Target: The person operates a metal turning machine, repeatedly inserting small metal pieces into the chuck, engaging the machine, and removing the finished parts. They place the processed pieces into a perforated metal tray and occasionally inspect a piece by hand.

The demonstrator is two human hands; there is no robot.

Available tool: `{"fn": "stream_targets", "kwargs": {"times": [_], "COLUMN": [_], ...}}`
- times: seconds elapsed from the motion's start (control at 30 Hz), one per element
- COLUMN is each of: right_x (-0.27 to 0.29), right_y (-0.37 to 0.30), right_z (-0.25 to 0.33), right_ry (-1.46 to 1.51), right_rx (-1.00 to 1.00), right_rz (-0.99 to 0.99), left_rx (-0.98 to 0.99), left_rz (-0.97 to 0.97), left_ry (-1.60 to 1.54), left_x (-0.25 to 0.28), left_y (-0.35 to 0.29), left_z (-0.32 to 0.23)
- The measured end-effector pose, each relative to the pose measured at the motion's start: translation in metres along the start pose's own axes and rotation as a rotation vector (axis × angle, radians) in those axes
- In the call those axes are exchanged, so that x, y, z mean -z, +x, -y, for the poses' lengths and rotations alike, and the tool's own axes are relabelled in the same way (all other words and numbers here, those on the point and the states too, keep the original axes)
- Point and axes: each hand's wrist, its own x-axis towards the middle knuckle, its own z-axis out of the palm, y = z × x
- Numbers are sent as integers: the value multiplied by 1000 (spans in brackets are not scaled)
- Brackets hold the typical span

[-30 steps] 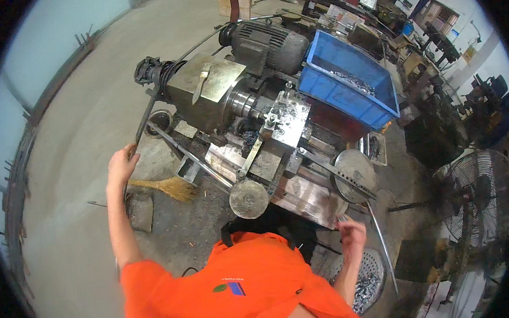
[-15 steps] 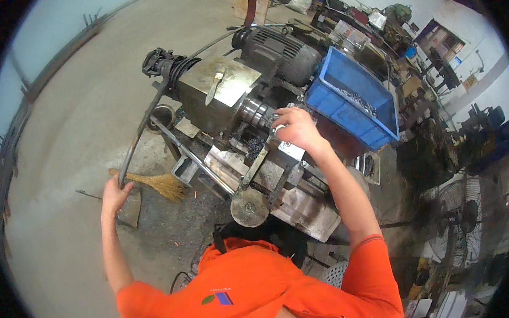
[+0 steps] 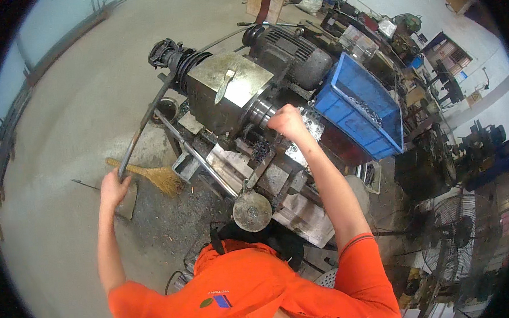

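My left hand (image 3: 114, 188) is closed round the lower end of a long metal lever (image 3: 140, 134), which slants up to the back of a small lathe's headstock (image 3: 219, 97). At the front of the spindle (image 3: 261, 112), my right hand (image 3: 287, 123) is closed with its fingers curled. Whatever those fingers hold is hidden behind the hand. Under it lies the tool slide (image 3: 275, 178), with dark metal chips (image 3: 260, 150) beside it and a round disc-like handwheel (image 3: 252, 211) nearest my body. A brush (image 3: 224, 87) rests on top of the headstock.
A blue crate (image 3: 361, 107) with small metal pieces stands right of the spindle, beside the motor (image 3: 292, 56). On the floor at left lie a straw broom (image 3: 157, 178) and a dustpan (image 3: 127, 201). A fan (image 3: 457, 229) stands at the far right.
My right hand has shifted slightly left, in against the spindle front, and its fingers have curled in. The left hand keeps its hold on the lever. The whole view has shifted a little.
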Motion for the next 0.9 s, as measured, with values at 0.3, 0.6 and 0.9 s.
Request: {"fn": "stream_targets", "kwargs": {"times": [0.3,0.6,0.9], "right_x": [-1,-1,40], "right_y": [6,8,-89], "right_z": [2,-4,-41], "right_ry": [124,289,287], "right_rx": [-118,-236,119], "right_rz": [-159,-124,-464], "left_rx": [31,-323,-307], "left_rz": [15,-289,-518], "left_ry": [240,662,69], "left_x": [2,39,-5], "left_y": [21,162,157], "left_z": [8,161,78]}}
